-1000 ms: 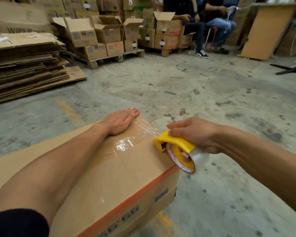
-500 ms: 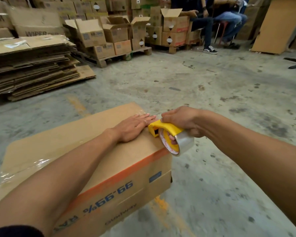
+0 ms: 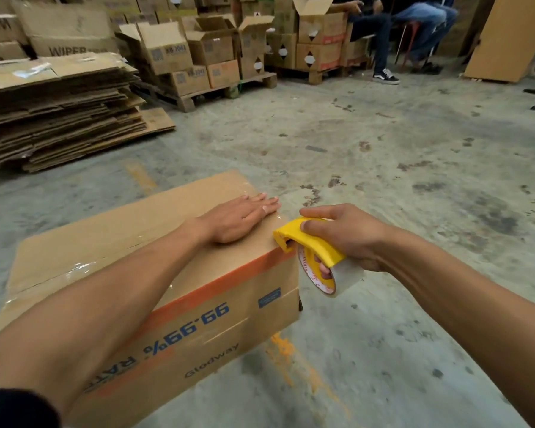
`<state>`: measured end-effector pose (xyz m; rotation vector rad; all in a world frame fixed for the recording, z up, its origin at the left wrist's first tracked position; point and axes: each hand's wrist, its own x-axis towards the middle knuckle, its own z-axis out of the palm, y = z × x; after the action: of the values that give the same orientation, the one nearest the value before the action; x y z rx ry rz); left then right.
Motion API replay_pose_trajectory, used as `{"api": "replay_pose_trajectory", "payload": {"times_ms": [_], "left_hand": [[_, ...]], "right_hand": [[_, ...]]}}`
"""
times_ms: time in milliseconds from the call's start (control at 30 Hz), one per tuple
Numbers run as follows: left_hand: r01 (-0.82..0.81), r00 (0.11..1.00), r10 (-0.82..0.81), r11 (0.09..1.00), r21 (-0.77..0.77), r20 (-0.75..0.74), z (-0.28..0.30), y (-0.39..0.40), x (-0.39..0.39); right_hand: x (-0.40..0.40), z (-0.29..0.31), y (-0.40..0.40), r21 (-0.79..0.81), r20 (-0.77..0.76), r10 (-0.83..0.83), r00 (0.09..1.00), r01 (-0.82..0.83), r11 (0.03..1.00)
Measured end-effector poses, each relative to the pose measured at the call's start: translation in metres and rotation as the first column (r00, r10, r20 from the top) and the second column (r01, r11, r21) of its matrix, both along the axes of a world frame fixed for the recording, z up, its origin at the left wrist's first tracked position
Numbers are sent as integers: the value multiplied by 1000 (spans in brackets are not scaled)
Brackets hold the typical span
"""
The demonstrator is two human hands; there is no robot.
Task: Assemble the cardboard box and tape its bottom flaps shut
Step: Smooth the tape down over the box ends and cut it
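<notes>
Pressing flat: left hand (image 3: pixel 241 218) on box (image 3: pixel 155 273) | right hand (image 3: pixel 346 239) clasps tape dispenser (image 3: pixel 306 239) at right edge | tape probably runs left-right.

L hand (image 3: pixel 241 219) flat on box (image 3: pixel 112 239); R hand (image 3: pixel 345 233) grips dispenser (image 3: pixel 309 240).

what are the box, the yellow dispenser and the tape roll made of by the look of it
Box: brown cardboard, matte, with printed blue lettering and an orange band; folded edges and flaps suggest corrugated board. Dispenser: smooth, slightly glossy yellow, probably moulded plastic. Tape roll: clear glossy film, likely plastic, wound on a white printed core; shiny strips of it already lie on the box top.
</notes>
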<state>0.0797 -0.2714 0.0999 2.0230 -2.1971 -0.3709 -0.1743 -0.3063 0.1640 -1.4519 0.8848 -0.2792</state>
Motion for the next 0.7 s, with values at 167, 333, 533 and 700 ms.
{"api": "replay_pose_trajectory", "payload": {"times_ms": [167, 333, 533, 700], "left_hand": [[55, 995, -55, 998, 1, -80, -2, 16, -27], [100, 994, -102, 994, -34, -50, -6, 15, -23], [90, 994, -91, 996, -24, -57, -6, 8, -20], [67, 995, -69, 997, -23, -70, -6, 11, -23]], "right_hand": [[10, -12, -7, -67, 19, -27, 999, 28, 997], [-5, -15, 5, -65, 67, 24, 997, -20, 998], [-35, -10, 10, 30, 12, 28, 1000, -28, 999], [-36, -13, 17, 73, 30, 11, 999, -13, 997]]}}
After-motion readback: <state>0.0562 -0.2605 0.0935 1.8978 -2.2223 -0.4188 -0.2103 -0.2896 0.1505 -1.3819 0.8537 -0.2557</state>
